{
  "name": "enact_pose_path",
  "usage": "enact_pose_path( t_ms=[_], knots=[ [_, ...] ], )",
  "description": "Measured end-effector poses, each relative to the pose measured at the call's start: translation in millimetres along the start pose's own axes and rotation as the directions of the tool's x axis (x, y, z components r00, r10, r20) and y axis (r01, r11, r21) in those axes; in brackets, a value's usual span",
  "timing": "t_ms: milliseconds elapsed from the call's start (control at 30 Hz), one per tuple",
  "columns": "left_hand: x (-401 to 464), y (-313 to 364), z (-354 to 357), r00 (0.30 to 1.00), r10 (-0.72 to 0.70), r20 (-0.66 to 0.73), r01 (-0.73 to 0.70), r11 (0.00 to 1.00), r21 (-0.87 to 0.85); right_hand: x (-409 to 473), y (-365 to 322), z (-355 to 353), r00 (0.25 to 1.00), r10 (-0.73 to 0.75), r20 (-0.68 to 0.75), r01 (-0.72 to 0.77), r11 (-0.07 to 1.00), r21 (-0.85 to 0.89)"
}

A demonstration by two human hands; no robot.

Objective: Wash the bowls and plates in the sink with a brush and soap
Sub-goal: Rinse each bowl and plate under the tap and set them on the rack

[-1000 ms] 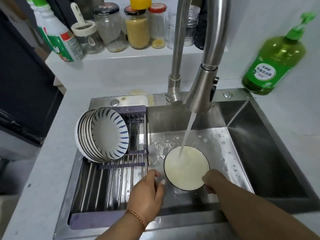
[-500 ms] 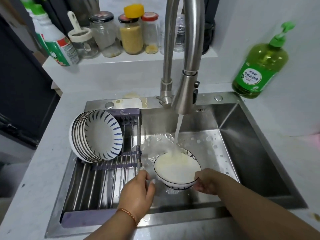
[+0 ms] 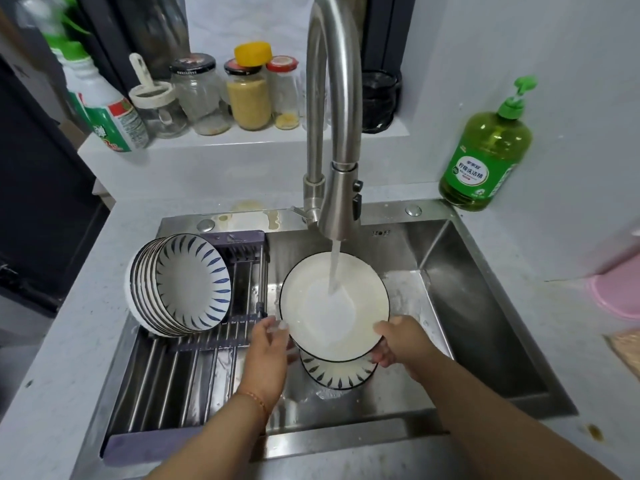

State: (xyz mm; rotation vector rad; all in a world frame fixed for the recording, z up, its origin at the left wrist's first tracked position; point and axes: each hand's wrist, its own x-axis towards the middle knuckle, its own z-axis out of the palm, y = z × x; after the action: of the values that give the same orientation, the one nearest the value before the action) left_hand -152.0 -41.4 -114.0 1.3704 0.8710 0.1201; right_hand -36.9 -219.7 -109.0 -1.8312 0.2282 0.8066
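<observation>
A white bowl with a dark rim (image 3: 311,299) is held tilted up under the running faucet (image 3: 337,216), and water pours into it. My left hand (image 3: 268,355) pinches its left rim. My right hand (image 3: 398,344) grips its lower right rim. Under it a second bowl with blue stripes (image 3: 337,374) sits in the steel sink (image 3: 485,323). A stack of several blue-striped bowls (image 3: 180,284) leans on its side on the drying rack (image 3: 180,386) over the sink's left half. No brush is in view.
A green dish soap bottle (image 3: 485,157) stands on the counter at the back right. Jars (image 3: 247,98) and a cleaner bottle (image 3: 107,112) line the ledge behind the faucet. A pink lid (image 3: 620,292) lies at the right edge.
Both hands have lifted the white bowl off the sink floor and tipped it toward me under the stream, uncovering the striped bowl beneath.
</observation>
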Motion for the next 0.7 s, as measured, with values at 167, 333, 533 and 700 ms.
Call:
enact_pose_path(
  t_ms=[167,333,533,700],
  knots=[
    [6,23,19,0.934,-0.201,0.294,0.331,0.797,-0.505,-15,-20,-7,1.0,-0.028,0.001,0.028,1.0,-0.001],
    [7,25,20,0.961,-0.167,0.221,0.26,0.824,-0.504,-18,-9,-3,0.874,-0.442,-0.201,0.224,0.735,-0.64],
    [6,21,20,0.974,-0.158,0.161,0.212,0.885,-0.415,-41,5,10,0.651,-0.607,0.456,0.684,0.209,-0.699],
    [5,22,25,0.964,-0.161,0.214,0.231,0.904,-0.36,-35,-16,39,0.733,-0.315,0.604,0.655,0.569,-0.498]
  ],
)
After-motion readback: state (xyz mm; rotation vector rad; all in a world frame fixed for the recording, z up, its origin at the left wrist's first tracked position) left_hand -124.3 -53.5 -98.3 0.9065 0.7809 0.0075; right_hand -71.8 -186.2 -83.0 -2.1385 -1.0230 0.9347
